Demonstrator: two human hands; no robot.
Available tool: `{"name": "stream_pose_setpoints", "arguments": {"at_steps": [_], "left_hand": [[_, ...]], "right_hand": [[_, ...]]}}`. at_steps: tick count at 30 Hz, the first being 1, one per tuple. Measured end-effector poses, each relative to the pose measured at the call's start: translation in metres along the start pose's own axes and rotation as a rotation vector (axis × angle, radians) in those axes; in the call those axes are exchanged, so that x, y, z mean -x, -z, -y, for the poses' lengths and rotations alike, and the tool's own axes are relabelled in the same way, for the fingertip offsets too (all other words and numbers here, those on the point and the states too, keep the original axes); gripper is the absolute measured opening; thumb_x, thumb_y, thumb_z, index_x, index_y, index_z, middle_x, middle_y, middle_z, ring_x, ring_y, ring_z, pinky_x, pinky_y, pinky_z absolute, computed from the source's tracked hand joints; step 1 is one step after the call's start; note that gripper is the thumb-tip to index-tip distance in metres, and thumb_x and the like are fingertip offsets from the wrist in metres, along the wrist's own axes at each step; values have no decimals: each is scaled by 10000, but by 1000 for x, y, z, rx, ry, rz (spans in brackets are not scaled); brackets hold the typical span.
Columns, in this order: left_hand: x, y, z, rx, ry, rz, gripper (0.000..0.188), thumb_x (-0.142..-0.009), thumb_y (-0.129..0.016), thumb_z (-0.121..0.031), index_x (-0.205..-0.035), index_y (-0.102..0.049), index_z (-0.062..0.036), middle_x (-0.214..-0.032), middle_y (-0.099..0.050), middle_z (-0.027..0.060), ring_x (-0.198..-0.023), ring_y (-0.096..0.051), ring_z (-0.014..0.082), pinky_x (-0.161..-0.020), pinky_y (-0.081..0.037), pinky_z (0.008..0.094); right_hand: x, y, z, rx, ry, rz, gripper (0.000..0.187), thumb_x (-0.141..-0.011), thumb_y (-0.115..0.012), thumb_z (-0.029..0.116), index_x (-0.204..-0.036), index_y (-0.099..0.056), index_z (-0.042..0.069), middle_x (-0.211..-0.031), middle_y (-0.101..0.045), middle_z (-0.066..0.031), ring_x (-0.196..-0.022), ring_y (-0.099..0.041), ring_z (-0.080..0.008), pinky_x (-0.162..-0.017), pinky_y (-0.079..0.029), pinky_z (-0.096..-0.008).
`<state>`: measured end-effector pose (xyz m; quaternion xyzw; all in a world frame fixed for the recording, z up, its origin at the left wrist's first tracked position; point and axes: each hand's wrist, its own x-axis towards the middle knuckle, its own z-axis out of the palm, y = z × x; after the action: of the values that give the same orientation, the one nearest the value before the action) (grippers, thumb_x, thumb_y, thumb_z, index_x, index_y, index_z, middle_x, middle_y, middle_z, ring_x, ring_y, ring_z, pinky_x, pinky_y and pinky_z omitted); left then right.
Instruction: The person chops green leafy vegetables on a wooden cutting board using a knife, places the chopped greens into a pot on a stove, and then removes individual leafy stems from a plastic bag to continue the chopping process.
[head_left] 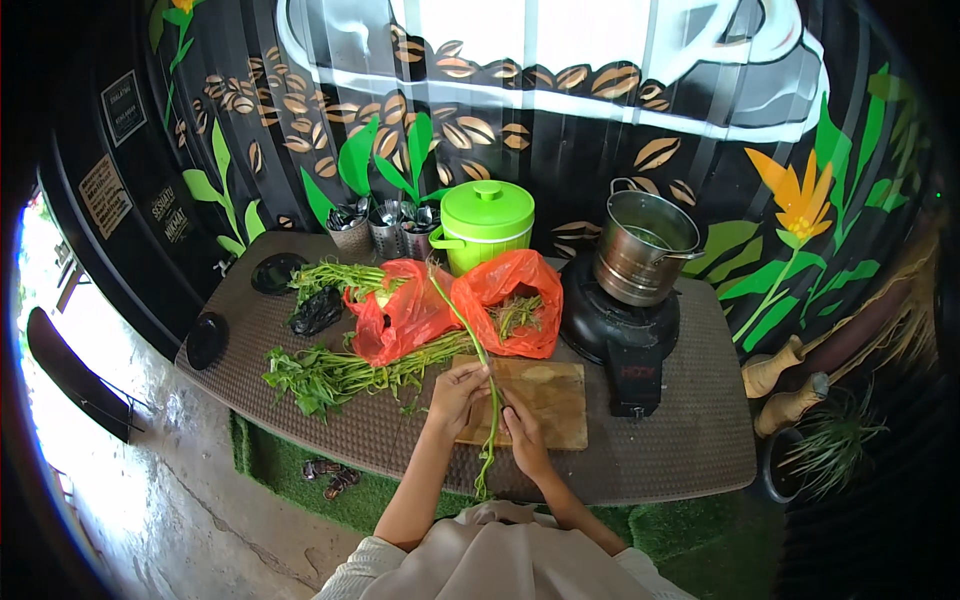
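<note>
Green and slender in the head view: one long stem (493,408), held above the left part of a wooden board (560,400), stretched lengthwise away from the body, pointing forward and slightly left at the far end, bending and curling toward the near table (640,465) edge at the other. Pinched narrowly between thumb and fingers of the left hand (458,398). Just beside, right of the stem, right hand (524,436) with fingers curled; cannot tell whether gripping. Farther left, a pile of leafy stalks (325,378).
</note>
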<state>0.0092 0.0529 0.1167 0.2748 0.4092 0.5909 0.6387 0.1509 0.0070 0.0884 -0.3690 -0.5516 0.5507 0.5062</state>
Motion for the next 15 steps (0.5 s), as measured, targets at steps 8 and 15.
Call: {"name": "stream_pose_setpoints", "arguments": {"at_steps": [8, 15], "left_hand": [[5, -4, 2, 16, 22, 40, 157, -849, -599, -95, -966, -609, 10, -804, -625, 42, -701, -585, 97, -654, -492, 209], [5, 0, 11, 89, 112, 107, 161, -850, -599, -110, -968, -611, -1, -820, -626, 36, -706, -591, 95, -658, -498, 205]], "right_hand": [[2, 5, 7, -27, 52, 13, 360, -950, -397, 186, -1276, -402, 33, -749, -418, 13, -663, -377, -64, -608, -328, -202], [3, 3, 8, -70, 1, -17, 359, -944, -416, 186, -1276, -416, 51, -746, -393, 18, -645, -343, -62, -596, -317, -205]]}}
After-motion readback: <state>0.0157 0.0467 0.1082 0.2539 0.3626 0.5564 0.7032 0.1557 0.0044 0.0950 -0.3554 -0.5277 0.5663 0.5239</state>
